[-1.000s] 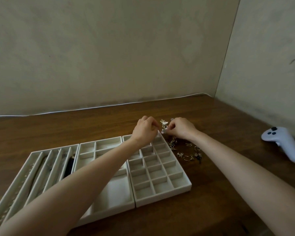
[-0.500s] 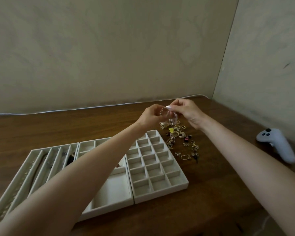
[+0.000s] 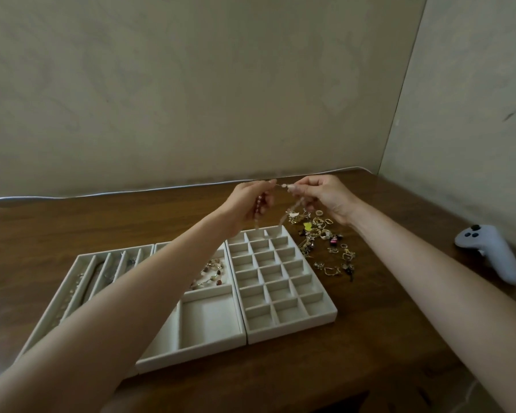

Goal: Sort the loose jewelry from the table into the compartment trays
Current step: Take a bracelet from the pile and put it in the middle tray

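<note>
Both hands are raised above the far end of the trays, holding one beaded bracelet (image 3: 284, 219) between them. My left hand (image 3: 248, 204) pinches one end and my right hand (image 3: 325, 196) pinches the other, so its loop hangs down blurred over the small-grid tray (image 3: 319, 315). A pile of loose jewelry (image 3: 325, 239), mostly gold rings and earrings, lies on the table right of that tray. The middle tray (image 3: 209, 344) holds a beaded piece (image 3: 210, 274) in one compartment. The long-slot tray (image 3: 69, 274) on the left holds chains, partly hidden by my left forearm.
A white game controller (image 3: 489, 251) lies on the wooden table (image 3: 72, 228) at the far right. A white cable (image 3: 102, 194) runs along the back edge under the wall. A side wall closes the right end of the table.
Both hands rose from the jewelry pile, lifting a beaded bracelet off the table and drawing it out between them. The pile, covered before, is now in view.
</note>
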The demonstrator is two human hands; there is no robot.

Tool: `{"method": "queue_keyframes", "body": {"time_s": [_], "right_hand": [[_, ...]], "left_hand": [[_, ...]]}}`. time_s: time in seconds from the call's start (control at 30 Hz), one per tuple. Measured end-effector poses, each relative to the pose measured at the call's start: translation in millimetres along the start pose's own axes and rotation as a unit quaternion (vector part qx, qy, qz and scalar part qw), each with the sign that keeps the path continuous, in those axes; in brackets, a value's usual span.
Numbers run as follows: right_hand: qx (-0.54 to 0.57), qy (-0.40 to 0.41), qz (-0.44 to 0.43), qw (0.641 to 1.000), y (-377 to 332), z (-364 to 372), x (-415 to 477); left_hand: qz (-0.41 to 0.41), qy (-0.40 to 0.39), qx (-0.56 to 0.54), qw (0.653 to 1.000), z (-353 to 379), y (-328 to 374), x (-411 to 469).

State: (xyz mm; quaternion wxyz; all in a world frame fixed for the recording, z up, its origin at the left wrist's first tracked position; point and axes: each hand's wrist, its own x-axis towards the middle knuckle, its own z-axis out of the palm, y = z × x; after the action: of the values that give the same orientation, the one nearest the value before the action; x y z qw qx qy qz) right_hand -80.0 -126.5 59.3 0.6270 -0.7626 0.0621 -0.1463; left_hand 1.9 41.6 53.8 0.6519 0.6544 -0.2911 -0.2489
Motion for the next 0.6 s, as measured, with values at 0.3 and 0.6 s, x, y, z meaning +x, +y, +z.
{"method": "queue_keyframes", "body": {"time_s": [0.3, 0.6], "right_hand": [[0.021, -0.073, -0.003, 0.997, -28, 38, -15], [0.067, -0.019, 0.029, 0.997, -20, 56, -15]], "left_hand": [[-0.206, -0.168, -0.038, 0.963, -2, 2, -24], [-0.110, 0.028, -0.252, 0.961, -24, 3, -22]]}}
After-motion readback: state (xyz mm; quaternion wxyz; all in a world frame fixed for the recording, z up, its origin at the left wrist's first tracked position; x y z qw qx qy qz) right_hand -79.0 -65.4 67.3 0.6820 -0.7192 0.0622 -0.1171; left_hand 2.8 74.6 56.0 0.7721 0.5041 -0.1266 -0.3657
